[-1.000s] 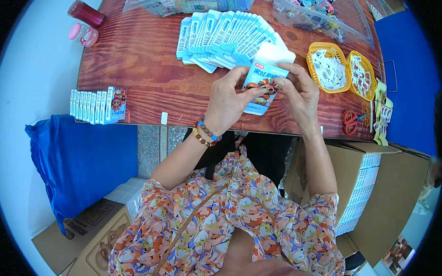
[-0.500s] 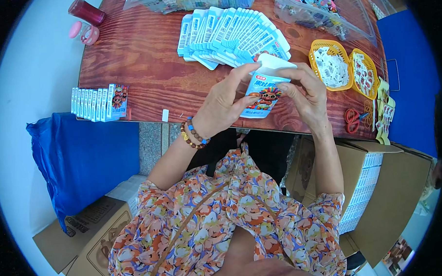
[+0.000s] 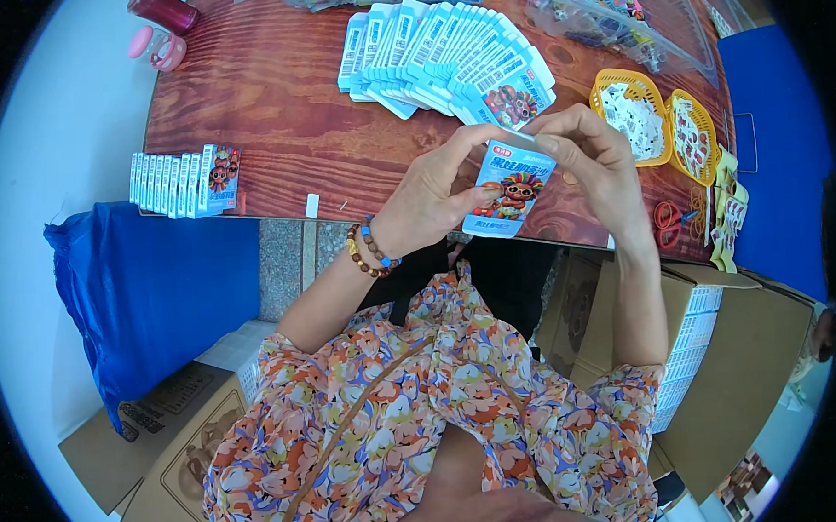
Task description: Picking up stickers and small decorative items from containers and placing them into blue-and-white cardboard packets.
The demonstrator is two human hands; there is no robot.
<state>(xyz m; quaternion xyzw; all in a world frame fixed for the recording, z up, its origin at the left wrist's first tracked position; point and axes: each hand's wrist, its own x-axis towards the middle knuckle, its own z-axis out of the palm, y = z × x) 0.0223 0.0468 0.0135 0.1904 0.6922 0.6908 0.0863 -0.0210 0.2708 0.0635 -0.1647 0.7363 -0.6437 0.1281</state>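
Box (image 3: 511,202) held in 2 hands, top flap (image 3: 523,139) folded down.
The flap stood upright in the earlier frame. The box sits between the hands: left hand (image 3: 427,198) clasps its left side, thumb on the printed front; right hand (image 3: 591,158) pinches its upper right corner. Smooth blue card, rectangular, above the wood-grained table (image 3: 247,101) edge.

The carton (image 3: 518,176) hides some left-hand fingers (image 3: 469,201), while the top edge crops a clear bin (image 3: 673,42).
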